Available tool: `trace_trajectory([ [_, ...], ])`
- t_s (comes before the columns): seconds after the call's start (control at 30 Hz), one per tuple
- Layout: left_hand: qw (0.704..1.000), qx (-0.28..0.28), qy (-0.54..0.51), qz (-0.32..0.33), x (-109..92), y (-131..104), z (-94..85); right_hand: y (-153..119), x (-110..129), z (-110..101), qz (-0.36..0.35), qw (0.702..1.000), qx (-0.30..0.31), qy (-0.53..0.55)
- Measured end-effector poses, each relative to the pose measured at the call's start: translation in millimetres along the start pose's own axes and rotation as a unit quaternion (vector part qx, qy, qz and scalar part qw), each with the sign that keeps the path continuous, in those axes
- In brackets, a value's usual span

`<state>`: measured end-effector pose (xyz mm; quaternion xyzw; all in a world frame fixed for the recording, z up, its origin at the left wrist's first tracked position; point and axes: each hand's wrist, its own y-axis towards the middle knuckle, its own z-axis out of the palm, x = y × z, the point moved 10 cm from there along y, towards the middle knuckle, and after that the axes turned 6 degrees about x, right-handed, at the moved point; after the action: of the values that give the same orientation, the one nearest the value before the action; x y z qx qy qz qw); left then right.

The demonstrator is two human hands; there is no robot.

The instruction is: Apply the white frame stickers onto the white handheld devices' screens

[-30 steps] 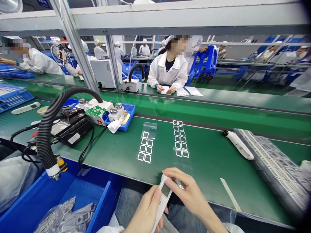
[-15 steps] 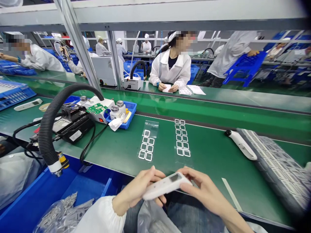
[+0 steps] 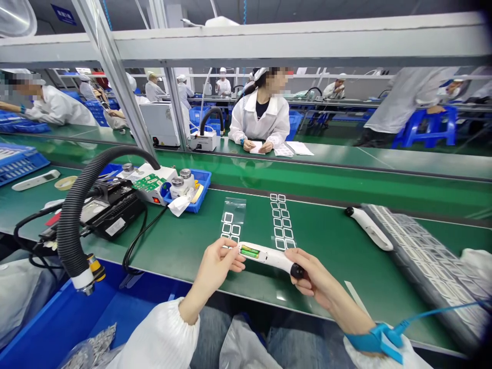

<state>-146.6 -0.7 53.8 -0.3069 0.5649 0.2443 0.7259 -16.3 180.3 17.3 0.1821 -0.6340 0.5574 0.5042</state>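
Observation:
Between my hands is a white handheld device (image 3: 272,257), shaped like a thermometer, with a black tip at its right end. Its open battery compartment faces me and shows green batteries (image 3: 249,251). My left hand (image 3: 219,259) pinches the left end near the compartment. My right hand (image 3: 313,271) is closed around the tip end, and a blue wrist strap (image 3: 371,339) circles that wrist. Just beyond lie white square frames on a clear sheet (image 3: 235,229), partly hidden by my left hand, and a second group of frames (image 3: 282,224).
A similar white device (image 3: 371,229) rests against a long tray of frames (image 3: 418,256) on the right. On the left stand a black flexible hose (image 3: 69,220), a blue tray with bottles (image 3: 200,197) and a blue bin (image 3: 126,312). A co-worker (image 3: 261,115) sits across the bench.
The device has been turned over: its screen side showed before, now the battery side does. Both hands have moved up and forward over the bench. The view has tilted up slightly.

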Motion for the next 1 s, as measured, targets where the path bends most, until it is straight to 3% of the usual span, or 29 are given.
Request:
trace_trajectory([
  [0.37,1.0,0.003,0.012,0.012,1,9,1.7,1,-9,-1,0.011,1.0,0.0,0.024],
  [0.5,0.999,-0.007,0.039,0.026,1,25,-14.5,9,2,-3,-0.029,0.995,0.022,0.095],
  [0.6,0.991,-0.066,0.096,0.061,-6,48,-51.4,32,30,-29,-0.081,0.99,-0.017,0.11],
  [0.7,0.982,-0.111,0.132,0.076,-9,77,-85.9,65,79,-75,-0.152,0.979,-0.126,0.049],
  [0.77,0.979,-0.117,0.147,0.077,-9,97,-97.5,92,115,-101,-0.189,0.963,-0.189,0.003],
  [0.9,0.977,-0.097,0.171,0.075,-6,134,-93.8,138,172,-142,-0.229,0.915,-0.322,-0.079],
  [1.0,0.978,-0.075,0.183,0.073,-1,154,-81.5,160,196,-156,-0.226,0.87,-0.404,-0.169],
])
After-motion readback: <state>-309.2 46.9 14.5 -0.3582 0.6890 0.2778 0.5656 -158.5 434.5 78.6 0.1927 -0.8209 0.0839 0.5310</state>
